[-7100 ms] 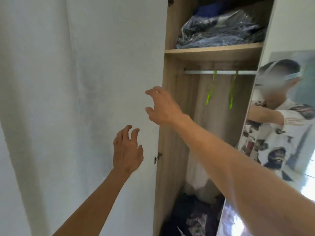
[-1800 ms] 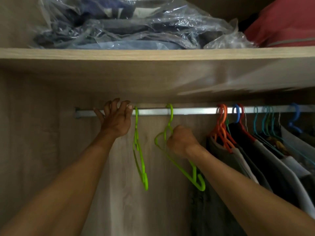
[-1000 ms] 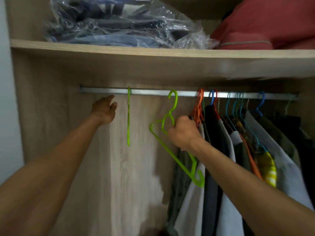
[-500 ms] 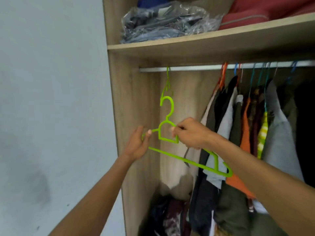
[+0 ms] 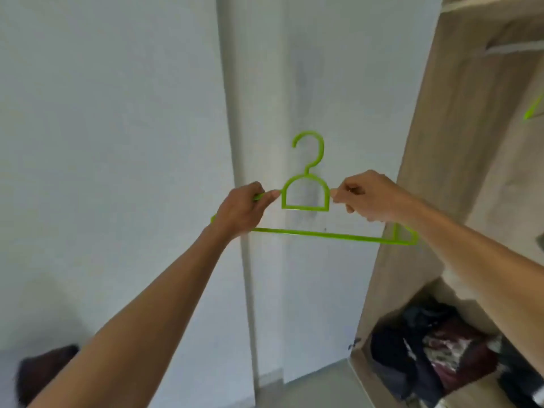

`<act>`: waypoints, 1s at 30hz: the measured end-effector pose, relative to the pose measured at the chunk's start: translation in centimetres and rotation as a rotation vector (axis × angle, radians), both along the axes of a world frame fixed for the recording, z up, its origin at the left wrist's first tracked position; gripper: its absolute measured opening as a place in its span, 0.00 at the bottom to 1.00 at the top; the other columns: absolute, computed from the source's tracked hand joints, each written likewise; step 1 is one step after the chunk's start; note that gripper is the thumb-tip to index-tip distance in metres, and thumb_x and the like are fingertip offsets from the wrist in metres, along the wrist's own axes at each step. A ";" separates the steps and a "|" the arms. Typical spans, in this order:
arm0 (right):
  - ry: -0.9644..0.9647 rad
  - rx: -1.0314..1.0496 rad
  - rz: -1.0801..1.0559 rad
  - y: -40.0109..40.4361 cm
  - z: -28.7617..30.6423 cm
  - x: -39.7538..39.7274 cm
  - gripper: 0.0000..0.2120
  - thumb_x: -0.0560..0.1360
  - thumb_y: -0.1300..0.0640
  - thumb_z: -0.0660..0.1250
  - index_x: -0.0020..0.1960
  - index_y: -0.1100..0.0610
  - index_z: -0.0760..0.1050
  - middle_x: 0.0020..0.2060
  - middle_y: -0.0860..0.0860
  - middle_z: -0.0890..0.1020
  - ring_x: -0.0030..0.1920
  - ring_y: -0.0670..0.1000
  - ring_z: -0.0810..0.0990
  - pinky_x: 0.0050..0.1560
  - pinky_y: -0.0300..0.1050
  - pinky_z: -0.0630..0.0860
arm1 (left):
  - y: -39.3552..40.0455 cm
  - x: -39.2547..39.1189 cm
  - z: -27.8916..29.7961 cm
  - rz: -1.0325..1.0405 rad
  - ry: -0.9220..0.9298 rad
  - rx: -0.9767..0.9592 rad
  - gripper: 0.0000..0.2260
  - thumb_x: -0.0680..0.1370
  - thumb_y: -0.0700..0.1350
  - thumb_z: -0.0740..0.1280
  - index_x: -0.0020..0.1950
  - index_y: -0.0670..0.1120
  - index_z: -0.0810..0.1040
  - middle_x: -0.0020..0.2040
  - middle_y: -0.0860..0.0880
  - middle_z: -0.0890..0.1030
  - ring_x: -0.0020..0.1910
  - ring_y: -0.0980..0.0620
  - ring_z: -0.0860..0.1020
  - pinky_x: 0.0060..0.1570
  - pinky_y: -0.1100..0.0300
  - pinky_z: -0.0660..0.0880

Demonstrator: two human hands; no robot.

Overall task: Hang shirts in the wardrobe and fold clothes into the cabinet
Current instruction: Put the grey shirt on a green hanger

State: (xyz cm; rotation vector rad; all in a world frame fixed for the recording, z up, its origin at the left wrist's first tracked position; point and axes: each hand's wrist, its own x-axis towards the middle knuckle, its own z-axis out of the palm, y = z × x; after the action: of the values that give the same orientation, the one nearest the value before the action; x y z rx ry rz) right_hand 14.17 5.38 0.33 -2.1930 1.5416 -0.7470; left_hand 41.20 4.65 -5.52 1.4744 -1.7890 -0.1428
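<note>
Your left hand (image 5: pixel 241 209) pinches the left shoulder of the green hanger (image 5: pixel 306 198), held upright in front of the white wall (image 5: pixel 117 142), its hook on top. Your right hand (image 5: pixel 368 197) pinches its right shoulder. Further right stands the open wardrobe (image 5: pixel 435 142), with dark clothes (image 5: pixel 435 354) piled on its floor.

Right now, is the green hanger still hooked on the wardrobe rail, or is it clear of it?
Apart. The head view shows the green hanger held by the left hand and right hand before the white wall, well left of the rail.
</note>
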 end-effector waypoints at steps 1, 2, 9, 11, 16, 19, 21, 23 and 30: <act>-0.013 0.028 0.039 0.5 -0.7 2.6 0.14 0.79 0.46 0.67 0.42 0.54 0.81 0.34 0.51 0.83 0.30 0.49 0.75 0.29 0.43 0.75 | 2.2 2.8 -0.3 0.055 -0.031 0.027 0.23 0.79 0.64 0.61 0.38 0.46 0.71 0.31 0.50 0.73 0.36 0.44 0.72 0.38 0.51 0.71; -0.019 0.050 0.083 1.4 -1.5 5.5 0.14 0.79 0.46 0.67 0.42 0.54 0.82 0.35 0.51 0.83 0.31 0.49 0.76 0.31 0.43 0.75 | 4.8 5.6 -0.6 0.108 -0.056 0.057 0.23 0.79 0.65 0.61 0.37 0.47 0.71 0.32 0.51 0.74 0.36 0.44 0.72 0.38 0.52 0.70; -0.063 0.056 0.391 11.9 -5.6 23.4 0.14 0.80 0.47 0.65 0.47 0.56 0.81 0.41 0.49 0.85 0.36 0.42 0.80 0.38 0.38 0.73 | 22.2 20.8 -2.2 0.402 -0.156 0.158 0.25 0.78 0.66 0.60 0.39 0.45 0.73 0.34 0.52 0.75 0.37 0.48 0.74 0.38 0.53 0.70; -0.062 0.073 0.468 15.0 -6.3 27.1 0.15 0.80 0.46 0.64 0.48 0.57 0.81 0.42 0.50 0.85 0.37 0.42 0.81 0.39 0.38 0.74 | 26.9 23.5 -2.6 0.448 -0.150 0.193 0.25 0.78 0.67 0.61 0.38 0.45 0.73 0.33 0.52 0.75 0.36 0.49 0.73 0.40 0.52 0.72; -0.044 0.098 0.646 22.3 -7.7 34.1 0.16 0.80 0.45 0.64 0.46 0.56 0.81 0.42 0.51 0.84 0.41 0.47 0.82 0.42 0.41 0.74 | 38.4 27.7 -4.1 0.606 -0.103 0.228 0.27 0.78 0.66 0.62 0.38 0.42 0.72 0.32 0.50 0.73 0.35 0.47 0.71 0.40 0.51 0.72; -0.020 0.083 0.742 26.0 -8.3 37.0 0.15 0.80 0.43 0.64 0.41 0.52 0.79 0.42 0.50 0.84 0.43 0.50 0.80 0.39 0.41 0.71 | 44.5 28.5 -5.1 0.691 -0.072 0.233 0.28 0.78 0.66 0.62 0.37 0.40 0.72 0.31 0.49 0.72 0.33 0.48 0.69 0.37 0.53 0.68; -0.008 0.086 0.823 28.8 -9.0 38.4 0.14 0.80 0.44 0.65 0.40 0.52 0.77 0.40 0.49 0.83 0.40 0.46 0.78 0.37 0.38 0.68 | 48.5 28.5 -6.0 0.765 -0.056 0.253 0.27 0.79 0.65 0.62 0.37 0.40 0.71 0.30 0.49 0.71 0.32 0.49 0.67 0.36 0.54 0.66; -0.006 0.104 0.887 30.9 -9.8 39.4 0.14 0.80 0.46 0.65 0.42 0.54 0.78 0.37 0.47 0.80 0.36 0.43 0.75 0.35 0.36 0.67 | 51.7 28.4 -7.0 0.820 -0.031 0.291 0.29 0.79 0.65 0.61 0.39 0.38 0.72 0.31 0.48 0.72 0.33 0.48 0.67 0.35 0.54 0.66; -0.002 0.156 0.972 35.7 -13.5 40.3 0.09 0.80 0.50 0.66 0.45 0.55 0.77 0.37 0.50 0.83 0.34 0.43 0.75 0.35 0.34 0.67 | 57.2 27.0 -9.3 0.882 -0.004 0.376 0.27 0.79 0.63 0.63 0.37 0.38 0.71 0.30 0.50 0.69 0.31 0.50 0.65 0.33 0.55 0.64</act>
State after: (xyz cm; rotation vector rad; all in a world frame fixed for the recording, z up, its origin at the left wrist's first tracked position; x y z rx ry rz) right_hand 54.45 41.04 -13.15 -2.4066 0.3596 -0.2854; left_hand 68.24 61.86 -14.84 2.3944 -0.9977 -0.0214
